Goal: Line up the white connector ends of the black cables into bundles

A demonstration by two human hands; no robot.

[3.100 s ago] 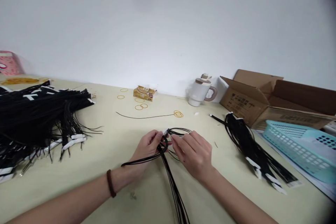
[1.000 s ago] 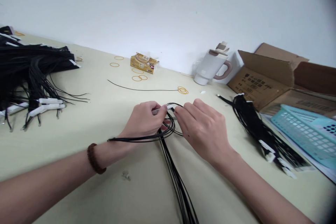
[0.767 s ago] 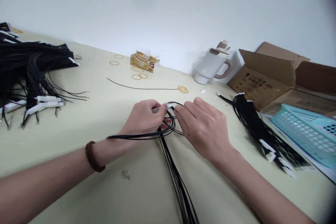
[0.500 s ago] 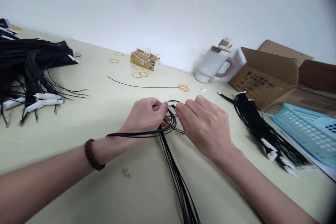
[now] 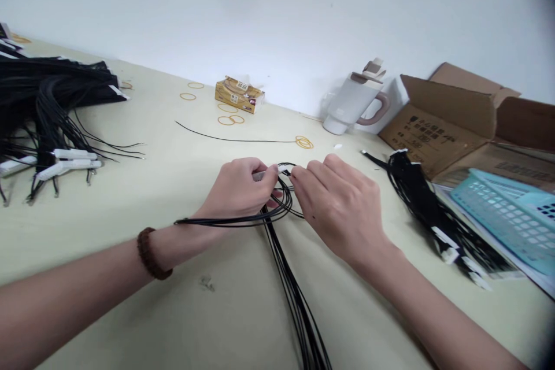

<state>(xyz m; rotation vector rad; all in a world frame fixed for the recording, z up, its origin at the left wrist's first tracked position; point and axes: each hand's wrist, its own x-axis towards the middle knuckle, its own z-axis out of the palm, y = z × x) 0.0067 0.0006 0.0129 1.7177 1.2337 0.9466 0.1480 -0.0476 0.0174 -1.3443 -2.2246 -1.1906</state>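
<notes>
My left hand (image 5: 238, 188) is closed in a pinch on the white-tipped ends of a looped bundle of thin black cables (image 5: 286, 266) at the middle of the table. The bundle curls round under my fingers, then runs down toward the near edge. My right hand (image 5: 340, 205) is closed too, its fingertips pinching the same cable ends right beside the left thumb. A brown bead bracelet (image 5: 147, 253) sits on my left wrist.
A big pile of black cables (image 5: 47, 110) lies at the far left, a smaller bunch (image 5: 429, 214) at the right. Rubber bands (image 5: 303, 142), a small yellow box (image 5: 239, 94), a white mug (image 5: 353, 104), a cardboard box (image 5: 459, 121) and a blue basket (image 5: 507, 217) stand behind.
Both hands stay pinched on the cable ends, with only small finger shifts. The view has tilted and drifted, so the table objects slide slightly in the picture.
</notes>
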